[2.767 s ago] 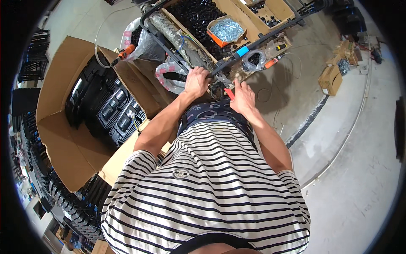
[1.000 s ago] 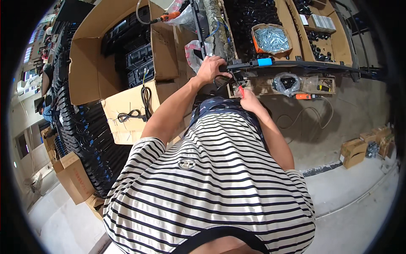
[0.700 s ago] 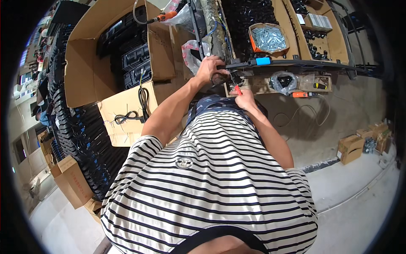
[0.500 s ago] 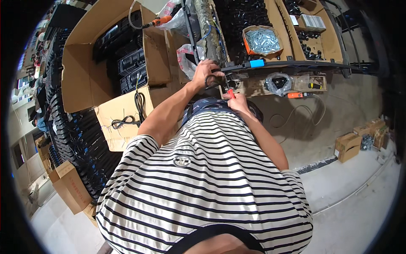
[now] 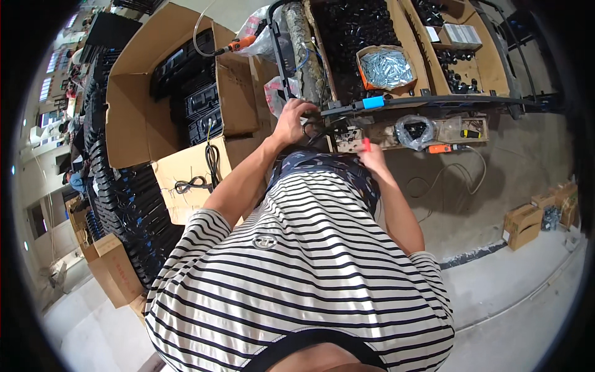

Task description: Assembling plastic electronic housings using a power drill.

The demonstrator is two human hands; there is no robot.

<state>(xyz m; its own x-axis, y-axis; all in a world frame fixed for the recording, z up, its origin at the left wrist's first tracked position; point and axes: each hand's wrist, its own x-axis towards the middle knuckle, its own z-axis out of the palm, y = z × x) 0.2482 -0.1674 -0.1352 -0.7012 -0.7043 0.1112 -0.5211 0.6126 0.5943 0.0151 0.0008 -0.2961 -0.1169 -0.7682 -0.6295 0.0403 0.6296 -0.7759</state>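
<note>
At left, an open cardboard box holds black plastic parts, with a looped black cord hanging against its pale flap, and next comes the left hand, its fingers bent at the corner of the black frame, though whether they clamp anything I cannot tell. Just right of them lie dark wires; then the right hand, blurred, has its fingers closed around a red-handled tool, below a carton of silvery fasteners and left of a clear bag and an orange tool.

Wooden tray: plastic bag, yellow-black tool.
</note>
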